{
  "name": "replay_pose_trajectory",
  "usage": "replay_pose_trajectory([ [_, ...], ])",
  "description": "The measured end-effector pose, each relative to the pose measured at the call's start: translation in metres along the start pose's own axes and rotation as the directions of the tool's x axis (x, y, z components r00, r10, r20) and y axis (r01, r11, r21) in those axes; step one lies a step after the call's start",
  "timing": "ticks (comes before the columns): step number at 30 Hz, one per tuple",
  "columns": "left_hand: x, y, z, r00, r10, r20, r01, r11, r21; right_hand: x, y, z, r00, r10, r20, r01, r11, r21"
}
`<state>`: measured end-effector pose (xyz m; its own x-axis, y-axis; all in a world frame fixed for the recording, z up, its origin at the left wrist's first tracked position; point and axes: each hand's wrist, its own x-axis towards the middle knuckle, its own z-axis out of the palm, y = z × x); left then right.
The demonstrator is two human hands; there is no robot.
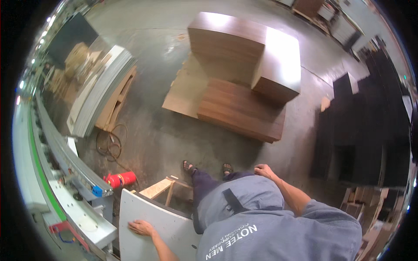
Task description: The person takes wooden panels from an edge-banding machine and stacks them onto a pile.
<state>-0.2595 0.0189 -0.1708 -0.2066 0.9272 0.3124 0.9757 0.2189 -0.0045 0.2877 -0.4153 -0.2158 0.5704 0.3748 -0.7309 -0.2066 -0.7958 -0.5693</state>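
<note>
My left hand [141, 227] lies on a pale grey-white panel [165, 232] at the lower left, fingers stretched out and flat on its surface. The panel rests on top of a wooden stand [157, 189], partly hidden beneath it. My right hand [264, 171] hangs in front of my body at the right, its fingers loosely curled, with no object visible in them. Beyond my feet, the thing nearest to that hand is a low stack of brown wood-grain boards [244, 108].
Taller board stacks [228, 39] stand behind it on a flat sheet [183, 93]. At left are grey panels on a pallet [106, 87], a coiled hose [111, 145], a red fire extinguisher [120, 179] and a long machine with a green strip [43, 174]. Dark stacks [361, 126] rise at right.
</note>
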Motion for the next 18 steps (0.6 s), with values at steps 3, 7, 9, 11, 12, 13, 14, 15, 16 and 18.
replay_pose_trajectory([
  [3, -0.022, 0.004, -0.004, 0.998, 0.014, -0.062, -0.02, 0.996, -0.086, -0.004, 0.005, 0.012, 0.996, -0.063, -0.063, 0.063, 0.998, -0.005],
  [7, -0.038, 0.007, -0.009, 0.997, 0.061, -0.038, -0.064, 0.995, -0.075, -0.008, 0.019, 0.017, 0.997, 0.071, -0.035, -0.066, 0.99, 0.122],
  [9, -0.038, 0.007, -0.009, 0.997, 0.047, -0.063, -0.052, 0.994, -0.092, -0.011, 0.026, 0.02, 0.991, 0.125, -0.047, -0.113, 0.973, 0.203],
  [11, -0.036, 0.006, -0.006, 0.996, 0.072, -0.056, -0.076, 0.994, -0.082, -0.014, 0.033, 0.024, 0.982, 0.179, -0.067, -0.163, 0.966, 0.199],
  [12, -0.035, 0.005, -0.004, 0.997, 0.055, -0.059, -0.06, 0.994, -0.09, -0.014, 0.036, 0.026, 0.983, 0.16, -0.089, -0.136, 0.965, 0.225],
  [13, -0.033, 0.004, -0.002, 0.994, 0.084, -0.064, -0.09, 0.992, -0.084, -0.014, 0.039, 0.027, 0.983, 0.167, -0.074, -0.145, 0.96, 0.24],
  [14, -0.032, 0.004, -0.001, 0.995, 0.079, -0.058, -0.082, 0.995, -0.062, -0.014, 0.041, 0.028, 0.978, 0.205, -0.034, -0.191, 0.95, 0.247],
  [15, -0.031, 0.003, 0.0, 0.999, 0.04, -0.031, -0.042, 0.998, -0.039, -0.014, 0.043, 0.028, 0.983, 0.174, -0.062, -0.152, 0.951, 0.269],
  [16, -0.03, 0.003, 0.001, 0.995, 0.082, -0.059, -0.085, 0.995, -0.045, -0.014, 0.044, 0.027, 0.992, 0.111, -0.059, -0.096, 0.972, 0.215],
  [18, -0.03, 0.004, 0.0, 0.999, 0.034, -0.033, -0.034, 0.999, 0.015, -0.012, 0.044, 0.026, 0.997, 0.048, -0.055, -0.038, 0.985, 0.168],
])
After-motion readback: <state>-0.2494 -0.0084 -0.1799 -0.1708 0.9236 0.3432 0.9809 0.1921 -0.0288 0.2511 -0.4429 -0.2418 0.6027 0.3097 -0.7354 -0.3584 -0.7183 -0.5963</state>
